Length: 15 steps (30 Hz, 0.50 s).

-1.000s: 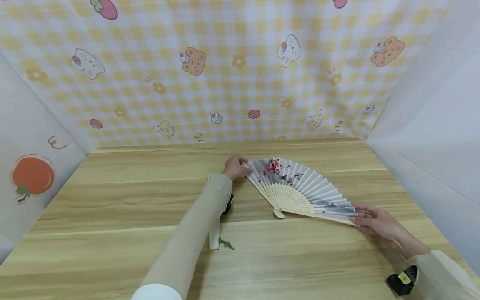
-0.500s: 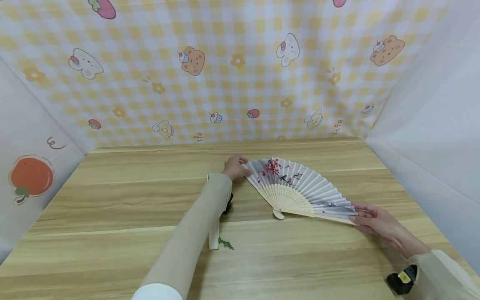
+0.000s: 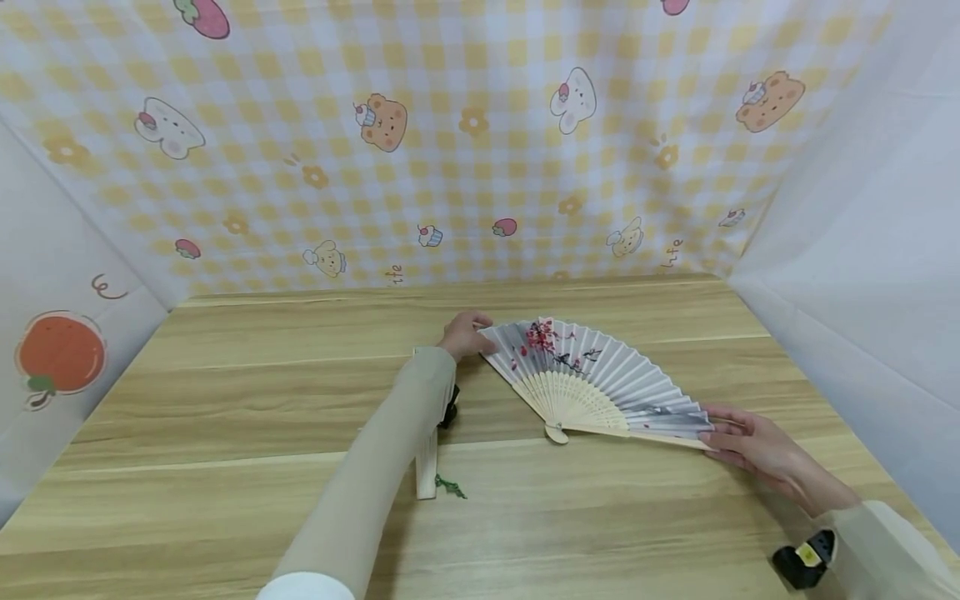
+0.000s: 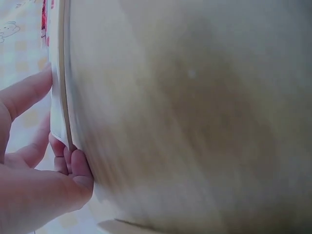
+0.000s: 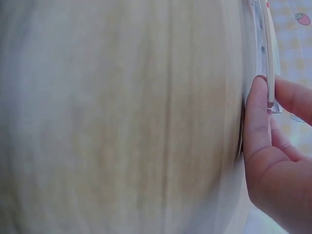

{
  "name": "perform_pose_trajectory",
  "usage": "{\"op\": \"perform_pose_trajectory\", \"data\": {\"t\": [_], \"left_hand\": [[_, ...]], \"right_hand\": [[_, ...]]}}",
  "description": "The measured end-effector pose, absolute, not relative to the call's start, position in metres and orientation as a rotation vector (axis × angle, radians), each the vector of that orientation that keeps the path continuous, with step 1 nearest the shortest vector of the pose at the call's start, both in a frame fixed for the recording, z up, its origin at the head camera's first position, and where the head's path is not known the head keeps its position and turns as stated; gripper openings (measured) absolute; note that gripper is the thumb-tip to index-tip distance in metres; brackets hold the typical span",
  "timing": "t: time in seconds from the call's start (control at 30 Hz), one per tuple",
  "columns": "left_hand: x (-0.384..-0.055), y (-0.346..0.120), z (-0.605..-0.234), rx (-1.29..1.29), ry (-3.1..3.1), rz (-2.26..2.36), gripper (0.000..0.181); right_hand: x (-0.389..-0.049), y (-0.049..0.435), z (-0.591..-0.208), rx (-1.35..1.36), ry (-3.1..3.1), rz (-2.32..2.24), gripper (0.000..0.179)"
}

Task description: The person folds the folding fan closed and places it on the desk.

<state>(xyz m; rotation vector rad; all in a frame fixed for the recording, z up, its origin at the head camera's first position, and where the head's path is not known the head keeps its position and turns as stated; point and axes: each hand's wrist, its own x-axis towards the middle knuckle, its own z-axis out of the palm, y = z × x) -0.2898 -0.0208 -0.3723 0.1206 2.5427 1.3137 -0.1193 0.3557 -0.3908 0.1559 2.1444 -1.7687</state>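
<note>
A folding fan of white-and-grey pleated material with pale slatted ribs and red blossoms (image 3: 592, 379) is spread open across the right half of the light wood-grain table (image 3: 225, 400). Near the table's middle, the left hand (image 3: 465, 334) pinches the fan's left outer edge; towards the table's right side, the right hand (image 3: 761, 450) pinches the other end. Left of the table's middle, a beige sleeve (image 3: 375, 467) partly covers a narrow pale strip (image 3: 426, 477) with a knotted green cord (image 3: 451, 487)

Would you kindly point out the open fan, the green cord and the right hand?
Open fan (image 3: 611, 371), head view: pleated leaf.
Green cord (image 3: 450, 487), head view: its middle.
Right hand (image 3: 765, 451), head view: below the knuckles.
</note>
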Motion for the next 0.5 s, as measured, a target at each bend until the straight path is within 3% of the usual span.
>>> {"op": "perform_pose_trajectory", "data": {"t": [0.5], "left_hand": [[-0.286, -0.033, -0.366, 0.133, 2.457, 1.382, 0.044]], "right_hand": [[-0.116, 0.356, -0.388, 0.152, 2.11, -1.801, 0.058]]}}
